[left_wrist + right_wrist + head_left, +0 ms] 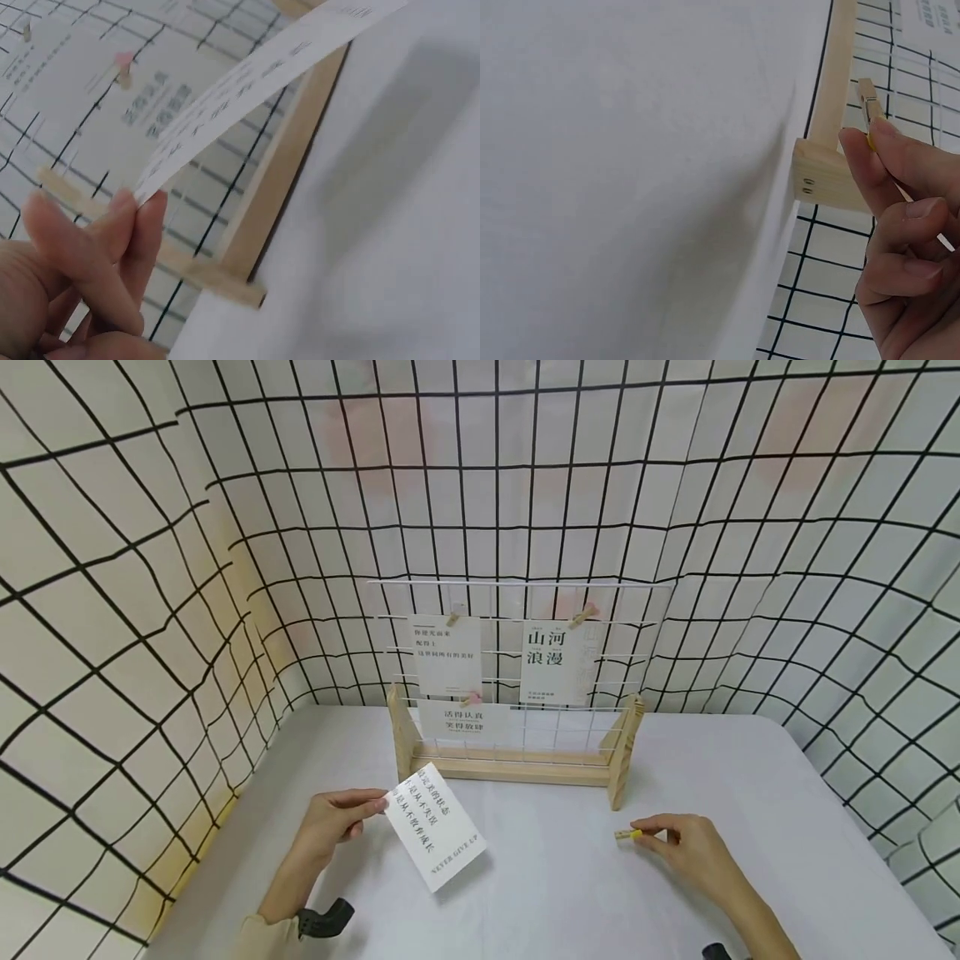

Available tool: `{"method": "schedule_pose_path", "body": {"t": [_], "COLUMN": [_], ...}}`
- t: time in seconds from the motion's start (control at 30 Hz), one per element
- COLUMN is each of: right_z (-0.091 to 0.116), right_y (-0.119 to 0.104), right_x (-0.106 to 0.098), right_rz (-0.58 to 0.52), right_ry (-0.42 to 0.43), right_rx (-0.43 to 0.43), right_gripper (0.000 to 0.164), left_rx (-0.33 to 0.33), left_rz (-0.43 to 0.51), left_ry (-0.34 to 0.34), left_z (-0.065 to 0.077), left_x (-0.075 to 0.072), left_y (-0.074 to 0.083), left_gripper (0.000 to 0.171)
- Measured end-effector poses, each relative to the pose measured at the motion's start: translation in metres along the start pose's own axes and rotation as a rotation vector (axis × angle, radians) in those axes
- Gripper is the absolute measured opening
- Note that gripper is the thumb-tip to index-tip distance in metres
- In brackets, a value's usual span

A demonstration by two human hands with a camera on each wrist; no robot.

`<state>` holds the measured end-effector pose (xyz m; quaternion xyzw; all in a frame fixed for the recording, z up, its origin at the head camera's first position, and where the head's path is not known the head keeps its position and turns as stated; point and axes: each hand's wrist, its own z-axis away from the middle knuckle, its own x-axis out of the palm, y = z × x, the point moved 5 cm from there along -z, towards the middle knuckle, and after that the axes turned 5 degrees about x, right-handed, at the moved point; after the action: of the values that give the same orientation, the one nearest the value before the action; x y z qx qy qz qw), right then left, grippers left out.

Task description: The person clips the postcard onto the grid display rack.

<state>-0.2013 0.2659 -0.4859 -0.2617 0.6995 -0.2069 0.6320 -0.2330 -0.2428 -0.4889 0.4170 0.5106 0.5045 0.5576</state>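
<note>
My left hand (335, 823) pinches a white printed card (437, 828) by its upper left corner. The card tilts over the table in front of the rack, and in the left wrist view its far end (330, 30) reaches past the rack's wooden base. To the right, my right hand (686, 852) pinches a small wooden clothespin (624, 835) with a bit of yellow on it between thumb and forefinger. In the right wrist view the clothespin (868, 96) points upward out of the fingertips, near the rack's wooden foot (825, 174).
A white wire rack on a wooden stand (517, 771) stands at the table's back. Clothespins hold an upper left card (447, 668), an upper right card (558, 672) and a lower card (463, 722) on it. Black grid panels (495, 493) surround the white table (540, 893).
</note>
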Motion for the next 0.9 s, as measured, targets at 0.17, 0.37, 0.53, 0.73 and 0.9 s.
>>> {"method": "schedule_pose_path", "body": {"t": [0.17,0.37,0.53,0.73,0.9], "right_z": [-0.003,-0.009,-0.012,-0.013,-0.013], "right_y": [-0.004,-0.009,-0.015,-0.019,-0.018], "right_x": [-0.002,-0.003,-0.005,-0.006,-0.004], "right_rz": [0.006,0.013,0.023,0.024,0.019], "right_ry": [-0.011,-0.028,-0.008,0.026,0.003], "right_rx": [-0.008,-0.032,-0.053,-0.092,-0.069], "right_gripper": [0.016,0.015,0.015,0.014,0.014], "left_rx": [0.004,0.003,-0.005,0.011,0.043], "left_rz": [0.122,0.248,0.376,0.495,0.588], "left_ry": [-0.009,-0.042,-0.064,-0.086,-0.122], "left_z": [-0.005,-0.011,-0.016,-0.024,-0.028], "left_x": [0.023,0.057,0.083,0.113,0.136], "left_y": [0.001,0.001,0.002,0.0,0.002], "left_gripper": [0.026,0.022,0.025,0.024,0.027]}}
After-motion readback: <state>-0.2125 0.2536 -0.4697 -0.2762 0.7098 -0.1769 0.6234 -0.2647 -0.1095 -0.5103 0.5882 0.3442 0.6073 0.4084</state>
